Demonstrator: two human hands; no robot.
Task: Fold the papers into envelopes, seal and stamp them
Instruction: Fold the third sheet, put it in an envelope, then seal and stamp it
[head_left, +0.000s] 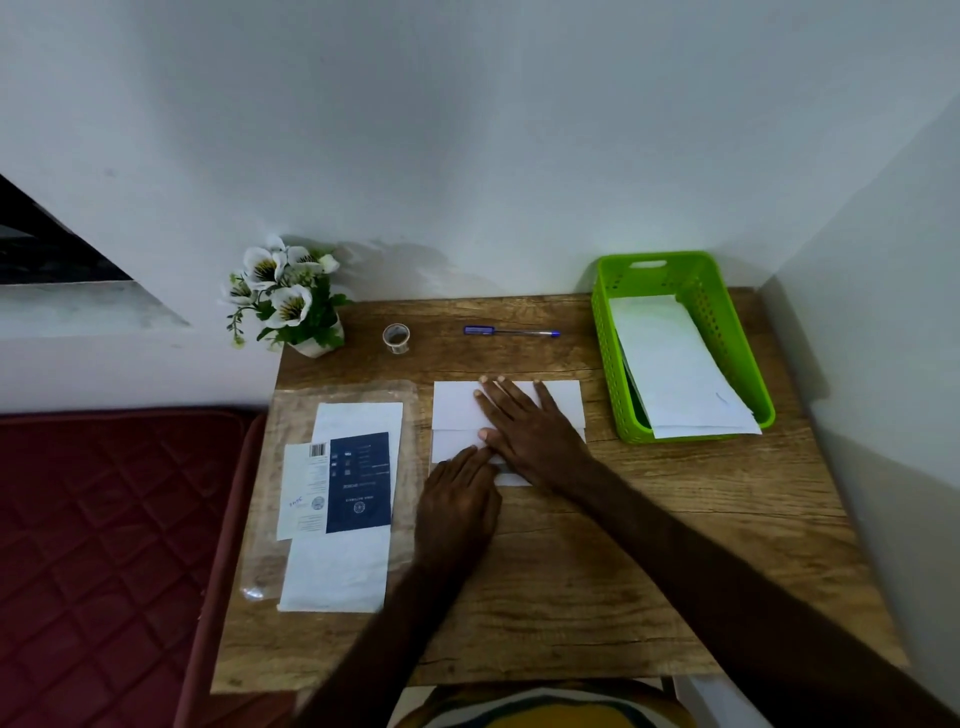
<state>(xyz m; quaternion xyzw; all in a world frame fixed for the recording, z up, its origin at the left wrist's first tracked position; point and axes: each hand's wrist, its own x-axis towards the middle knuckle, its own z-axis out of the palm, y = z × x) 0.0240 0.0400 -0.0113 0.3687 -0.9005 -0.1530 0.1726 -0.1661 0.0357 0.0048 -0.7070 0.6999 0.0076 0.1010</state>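
Observation:
A white sheet of paper, partly folded, lies on the wooden table in the middle. My right hand lies flat on it with straight, spread fingers and presses it down. My left hand rests on the paper's near edge, its fingertips hidden under the fold and beside my right thumb. A clear plastic sleeve holding white sheets and a dark blue printed card lies to the left. A roll of clear tape and a blue pen lie at the back.
A green plastic basket with white papers in it stands at the back right, close to the wall. A pot of white artificial flowers stands at the back left corner. A dark red cushion lies left of the table.

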